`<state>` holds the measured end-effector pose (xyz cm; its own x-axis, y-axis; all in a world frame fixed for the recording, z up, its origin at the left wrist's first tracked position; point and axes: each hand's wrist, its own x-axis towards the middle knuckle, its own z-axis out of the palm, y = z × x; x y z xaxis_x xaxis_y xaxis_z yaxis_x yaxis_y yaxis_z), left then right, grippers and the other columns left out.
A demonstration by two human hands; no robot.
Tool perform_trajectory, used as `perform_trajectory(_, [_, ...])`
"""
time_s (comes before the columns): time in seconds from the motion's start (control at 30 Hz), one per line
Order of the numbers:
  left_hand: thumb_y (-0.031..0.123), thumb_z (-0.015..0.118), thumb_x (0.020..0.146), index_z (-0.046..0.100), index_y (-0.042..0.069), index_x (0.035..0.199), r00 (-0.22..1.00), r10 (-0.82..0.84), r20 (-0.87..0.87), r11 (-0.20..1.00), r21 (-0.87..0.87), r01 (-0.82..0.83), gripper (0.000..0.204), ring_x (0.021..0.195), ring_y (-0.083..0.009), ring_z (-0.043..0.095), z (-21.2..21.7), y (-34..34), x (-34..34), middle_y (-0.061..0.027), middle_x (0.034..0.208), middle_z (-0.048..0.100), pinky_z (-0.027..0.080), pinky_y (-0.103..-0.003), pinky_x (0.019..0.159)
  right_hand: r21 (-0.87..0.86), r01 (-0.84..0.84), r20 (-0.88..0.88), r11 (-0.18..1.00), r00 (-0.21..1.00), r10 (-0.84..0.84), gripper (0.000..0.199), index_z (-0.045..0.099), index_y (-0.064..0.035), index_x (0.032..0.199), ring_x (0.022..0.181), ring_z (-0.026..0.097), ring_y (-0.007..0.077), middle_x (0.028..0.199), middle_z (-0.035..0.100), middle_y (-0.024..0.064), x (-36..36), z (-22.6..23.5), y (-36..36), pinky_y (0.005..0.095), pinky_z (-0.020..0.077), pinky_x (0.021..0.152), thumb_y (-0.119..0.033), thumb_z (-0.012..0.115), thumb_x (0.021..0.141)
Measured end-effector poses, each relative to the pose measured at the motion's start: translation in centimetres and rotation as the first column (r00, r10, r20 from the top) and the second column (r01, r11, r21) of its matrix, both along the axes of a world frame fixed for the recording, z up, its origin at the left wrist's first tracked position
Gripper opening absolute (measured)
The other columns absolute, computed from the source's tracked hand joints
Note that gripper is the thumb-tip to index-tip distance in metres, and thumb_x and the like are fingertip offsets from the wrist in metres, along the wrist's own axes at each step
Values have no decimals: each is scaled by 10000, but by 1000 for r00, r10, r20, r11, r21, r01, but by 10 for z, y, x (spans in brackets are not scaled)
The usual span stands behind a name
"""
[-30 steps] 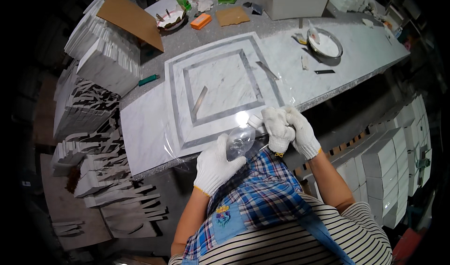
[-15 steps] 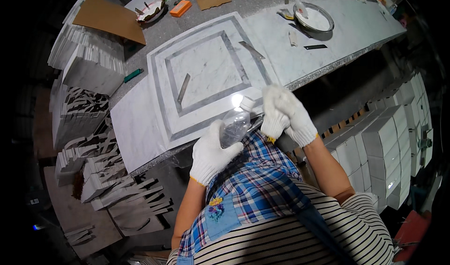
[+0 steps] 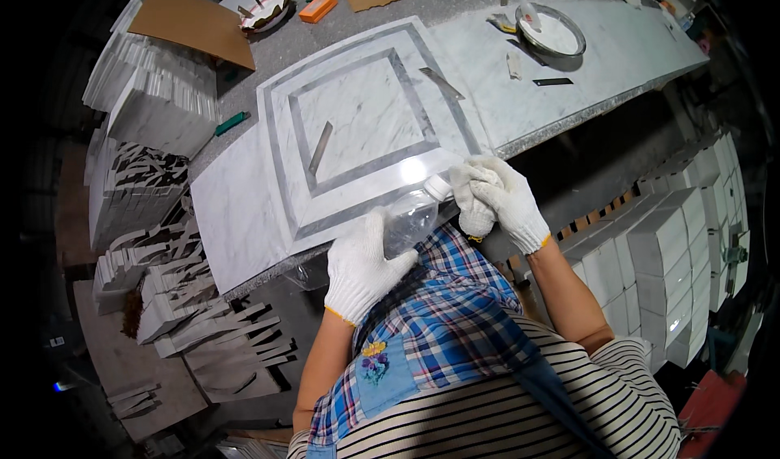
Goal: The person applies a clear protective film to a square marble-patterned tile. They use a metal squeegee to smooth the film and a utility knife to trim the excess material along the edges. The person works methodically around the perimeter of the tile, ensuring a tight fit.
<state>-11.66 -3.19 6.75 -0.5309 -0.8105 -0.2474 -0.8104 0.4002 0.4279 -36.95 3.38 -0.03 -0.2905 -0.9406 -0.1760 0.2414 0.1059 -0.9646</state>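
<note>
My left hand (image 3: pixel 361 268), in a white knitted glove, is closed around a clear plastic bottle (image 3: pixel 409 222) at the near edge of the table. The bottle leans, its white cap (image 3: pixel 439 187) pointing up and right. Gloved as well, my right hand (image 3: pixel 513 203) grips a bunched-up white knitted glove (image 3: pixel 473 207) with a yellow cuff edge, close beside the cap. Whether the two touch is hard to tell. Beyond my hands lies a white marble panel (image 3: pixel 349 110) with grey inlaid borders. Two thin metal blades (image 3: pixel 321 148) rest on it.
A bowl of white paste (image 3: pixel 552 35) with a small bottle stands at the back right, near a dark blade (image 3: pixel 552 81). Stacked marble tiles (image 3: pixel 166 106) and a brown board (image 3: pixel 192 27) rise at the left. An orange box (image 3: pixel 318 8) sits behind the panel. Tile stacks (image 3: pixel 642 252) fill the lower right.
The bottle has tipped further right, bringing its cap closer to the bunched glove. My right hand has shifted slightly down with that glove; its grip looks rearranged.
</note>
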Motion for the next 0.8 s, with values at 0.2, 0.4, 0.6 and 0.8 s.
perform_trajectory(0.2, [297, 858, 709, 585, 72, 1176, 981, -122, 153, 944, -287, 162, 585, 837, -352, 684, 9, -5, 0, -133, 910, 685, 521, -474, 732, 9, -48, -107, 999, 993, 48, 408, 626, 22, 1322, 1045, 641, 137, 1147, 687, 84, 2, -9, 6, 289, 523, 939, -58, 658, 924])
perform_trajectory(0.4, [264, 856, 705, 598, 76, 1146, 955, -159, 250, 875, -413, 254, 544, 827, -335, 676, 10, -8, -3, -124, 888, 680, 509, -459, 739, 26, -52, 100, 998, 994, 49, 491, 602, -19, 1367, 1061, 636, 143, 1165, 674, 78, 14, -5, 10, 296, 523, 943, -145, 722, 908])
perform_trajectory(0.6, [237, 841, 698, 616, 73, 1121, 920, -183, 346, 806, -484, 342, 506, 808, -321, 675, 11, -12, -8, -106, 872, 686, 510, -449, 731, 128, 4, -200, 992, 979, 22, 499, 628, -32, 1325, 1036, 655, 135, 1144, 694, 74, 30, -14, 12, 289, 543, 903, -197, 792, 884])
perform_trajectory(0.8, [212, 769, 754, 646, 65, 1033, 927, -201, 316, 770, -534, 349, 338, 743, -318, 675, 6, -19, -19, -99, 820, 686, 507, -450, 676, 107, 9, -61, 994, 998, -2, 341, 682, -10, 1253, 963, 667, 110, 1072, 715, 77, 23, -8, 12, 265, 552, 856, -90, 739, 927])
